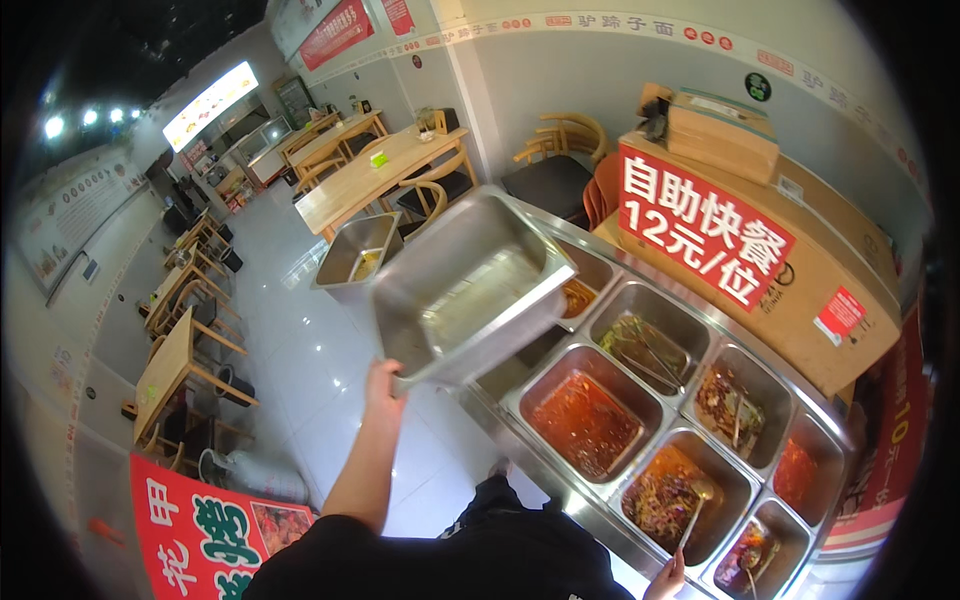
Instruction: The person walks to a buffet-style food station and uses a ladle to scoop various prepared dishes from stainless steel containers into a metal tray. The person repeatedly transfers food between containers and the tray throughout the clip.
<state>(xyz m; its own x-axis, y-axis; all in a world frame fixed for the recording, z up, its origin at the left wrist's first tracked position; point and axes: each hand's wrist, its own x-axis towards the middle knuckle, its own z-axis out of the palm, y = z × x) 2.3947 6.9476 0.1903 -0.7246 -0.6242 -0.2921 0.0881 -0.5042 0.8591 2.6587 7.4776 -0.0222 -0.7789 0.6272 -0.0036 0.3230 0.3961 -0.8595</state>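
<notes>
My left hand (386,382) grips the near left corner of a large, deep stainless steel food pan (480,292). The pan is tilted over the left end of the steam table, with only a thin residue on its bottom. My right hand (666,577), at the lower edge of the view, has its fingers around the handle of a ladle (697,506). The ladle's bowl lies in a pan of shredded food in orange sauce (660,495). Beside that sits a pan of red, oily broth (585,420).
The stainless steel counter rim (517,450) runs diagonally before me, with several more food pans and utensils. Behind it stand large cardboard boxes (825,300) with a red sign. Another steel pan (360,251) is beyond my held pan. Wooden tables (382,176) and a gas cylinder (259,476) stand leftward.
</notes>
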